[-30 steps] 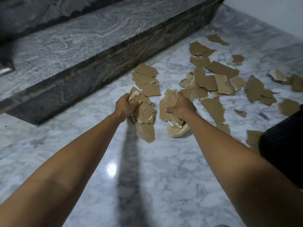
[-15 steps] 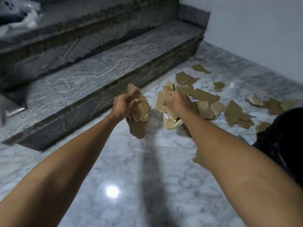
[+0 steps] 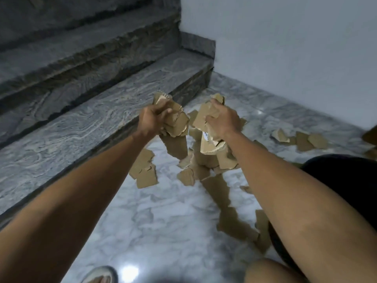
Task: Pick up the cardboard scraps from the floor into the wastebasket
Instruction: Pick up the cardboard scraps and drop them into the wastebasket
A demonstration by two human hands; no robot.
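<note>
I've lifted both bundles off the floor since a second ago: left hand (image 3: 152, 120) and right hand (image 3: 223, 121) each clench cardboard scraps (image 3: 212, 148). Next comes the wastebasket (image 3: 344, 180); many scraps remain on the floor (image 3: 163, 221)

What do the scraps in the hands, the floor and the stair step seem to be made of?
Scraps: brown corrugated cardboard, matte, with torn ragged edges.
Floor: looks like polished white-grey marble or marble-look tile; veined and glossy, reflecting a lamp.
Stair step: darker grey stone, probably granite, with swirling bands and a duller sheen.
</note>
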